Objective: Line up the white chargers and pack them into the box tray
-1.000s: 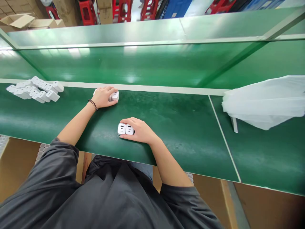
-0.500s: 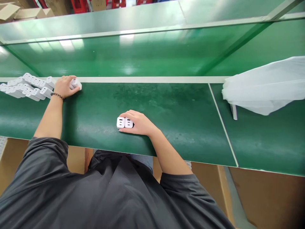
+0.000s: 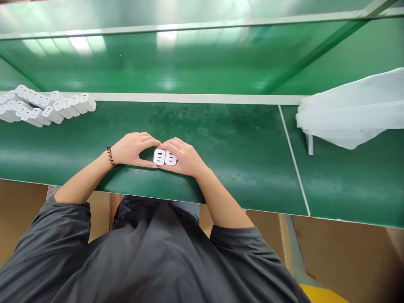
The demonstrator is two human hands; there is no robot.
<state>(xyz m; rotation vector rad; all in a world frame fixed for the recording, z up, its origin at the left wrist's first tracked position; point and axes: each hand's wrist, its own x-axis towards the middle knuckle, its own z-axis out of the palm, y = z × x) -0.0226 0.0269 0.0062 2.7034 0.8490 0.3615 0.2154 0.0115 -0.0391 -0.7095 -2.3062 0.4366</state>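
Two white USB chargers stand side by side on the green bench top, port faces up: a left charger [image 3: 159,157] and a right charger [image 3: 171,158]. My right hand [image 3: 187,159] is closed around the pair from the right, fingers along the far side and thumb along the near side. From the left, my left hand [image 3: 134,150], with a black coiled band at the wrist, reaches its thumb and fingertips to the left charger's near and far edges. Its fingertips meet those of my right hand. Nothing fills the gap between its palm and the charger.
Several more white chargers [image 3: 41,107] are clustered at the bench's far left. A white translucent sheet [image 3: 350,111] lies over something at the right. A pale strip [image 3: 195,98] runs along the back, with a green panel [image 3: 195,63] behind. Cardboard boxes [image 3: 22,214] are below the front edge.
My left hand has let go of a charger at the row on the left and come right and nearer, to the pair. My right hand still holds the two chargers. The view has tilted down slightly.
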